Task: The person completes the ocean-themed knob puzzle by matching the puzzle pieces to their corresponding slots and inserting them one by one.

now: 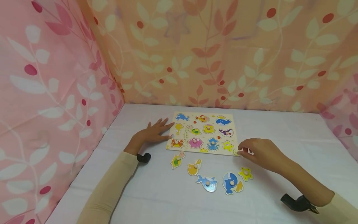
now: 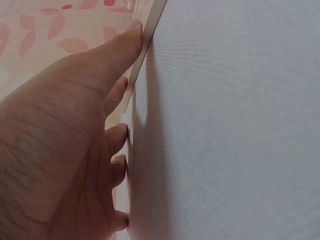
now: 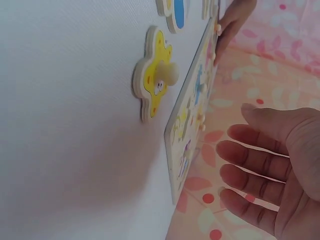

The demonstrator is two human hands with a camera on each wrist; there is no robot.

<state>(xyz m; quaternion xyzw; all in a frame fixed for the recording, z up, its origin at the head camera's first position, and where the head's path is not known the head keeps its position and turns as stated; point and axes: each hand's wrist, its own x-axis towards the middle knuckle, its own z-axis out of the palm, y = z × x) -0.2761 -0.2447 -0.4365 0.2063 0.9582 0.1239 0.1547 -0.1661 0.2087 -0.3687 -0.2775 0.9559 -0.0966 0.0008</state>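
A wooden peg puzzle board [image 1: 205,151] with sea-animal pictures lies on the white table. My left hand [image 1: 156,131] has its fingers spread at the board's left edge; in the left wrist view the thumb [image 2: 117,55] touches that edge. My right hand [image 1: 260,153] hovers beside the lower right corner, fingers loosely bent and holding nothing in the right wrist view. Closest to it is a yellow starfish piece [image 1: 245,174] with a round knob. Left of that lie a blue whale piece [image 1: 230,183], a light-blue whale piece [image 1: 208,183], an orange-yellow animal piece [image 1: 194,168] and a green turtle piece [image 1: 176,161].
Several pieces, among them a crab [image 1: 177,143], a pink shell [image 1: 195,142] and a blue squid [image 1: 213,144], sit on the board. Flowered cloth [image 1: 179,56] hangs behind the white tabletop [image 1: 156,196], with pink cloth [image 1: 56,93] at the left.
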